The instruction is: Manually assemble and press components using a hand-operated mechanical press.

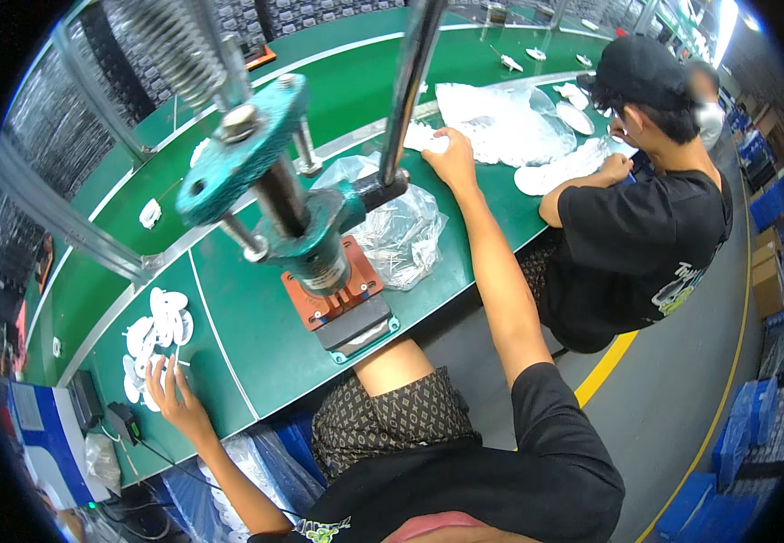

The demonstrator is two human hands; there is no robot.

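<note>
My left hand (175, 403) is at the near left of the green table, fingers spread, its fingertips at the edge of a pile of white round plastic parts (164, 317). I cannot make out anything gripped in it. My right arm reaches far out past the press, and my right hand (453, 161) has thumb and fingers closed about a white plastic part (422, 138). Between my hands stands a green hand press (315, 258) with a steel lever (415, 72) and an orange-brown base plate (312, 312). Beside it lies a clear bag (398, 237) of thin white pieces.
A large clear plastic bag (501, 118) lies beyond my right hand. On my right a co-worker in a black cap (641, 86) handles white parts (573, 167). A green conveyor belt (338, 90) curves behind the table. Metal posts (75, 222) rise at the left, near a blue-and-white box (43, 434).
</note>
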